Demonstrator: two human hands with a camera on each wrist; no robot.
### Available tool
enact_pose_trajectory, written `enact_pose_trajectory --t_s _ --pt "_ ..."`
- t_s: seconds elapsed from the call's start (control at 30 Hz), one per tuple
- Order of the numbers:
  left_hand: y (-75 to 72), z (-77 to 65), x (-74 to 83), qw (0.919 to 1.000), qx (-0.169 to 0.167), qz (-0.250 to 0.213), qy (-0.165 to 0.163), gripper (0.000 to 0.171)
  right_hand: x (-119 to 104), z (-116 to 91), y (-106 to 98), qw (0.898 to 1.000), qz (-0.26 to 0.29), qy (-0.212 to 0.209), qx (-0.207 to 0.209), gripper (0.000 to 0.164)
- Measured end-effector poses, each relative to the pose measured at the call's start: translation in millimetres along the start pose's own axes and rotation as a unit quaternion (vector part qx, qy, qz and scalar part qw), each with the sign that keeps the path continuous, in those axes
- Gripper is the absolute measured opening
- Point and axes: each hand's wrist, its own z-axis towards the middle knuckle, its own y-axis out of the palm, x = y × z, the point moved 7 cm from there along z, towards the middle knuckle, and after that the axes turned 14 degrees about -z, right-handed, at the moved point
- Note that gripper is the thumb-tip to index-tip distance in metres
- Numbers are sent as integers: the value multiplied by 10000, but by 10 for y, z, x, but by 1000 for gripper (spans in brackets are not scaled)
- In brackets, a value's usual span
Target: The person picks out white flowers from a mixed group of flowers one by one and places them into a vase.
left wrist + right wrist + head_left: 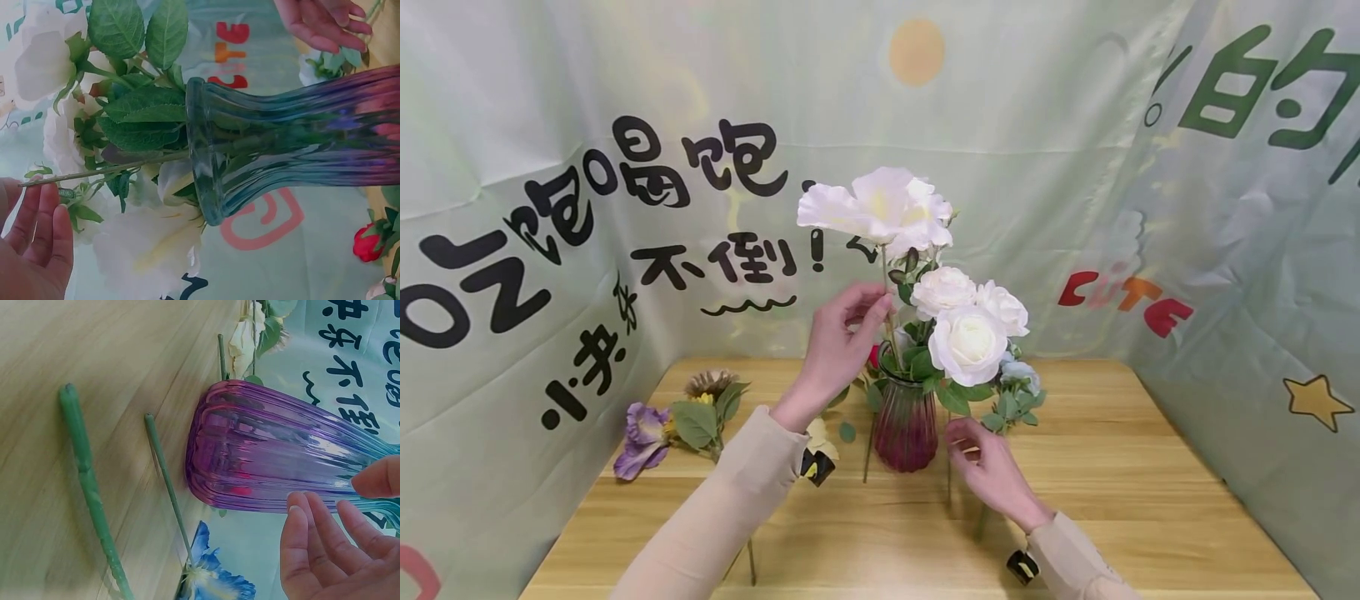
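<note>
Thumb and fingers of my left hand [842, 342] pinch the thin stem [112, 170] of a large white flower [876, 207]. Its lower end reaches into the mouth of a ribbed glass vase [906, 429], blue-green at the neck and purple-pink below. White roses [967, 346] with green leaves lean out over the vase's right side. My right hand [992, 471] is beside the vase on the right, holding nothing. Its loosely bent fingers [331, 547] overlap the vase's side in the right wrist view.
Purple and brown flowers [643, 442] lie on the wooden table [1097, 467] at left. Blue flowers [1018, 375] lie right of the vase, green stems [94, 494] pointing toward the front. A red bud [369, 242] shows behind the vase. Printed cloth [1037, 208] surrounds the table.
</note>
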Motion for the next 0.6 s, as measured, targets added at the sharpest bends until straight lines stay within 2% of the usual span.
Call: enact_pose_trajectory --t_s 0.23,0.4,0.6 --pt "24 33 -2 9997 -71 182 110 19 0 7 8 10000 37 -20 -38 24" --pt "63 39 -50 9993 -203 319 -66 18 -7 6 10 10000 36 -58 -26 25" --pt "113 -15 -168 9969 -521 513 -282 16 -4 -1 17 10000 44 -54 -19 24"
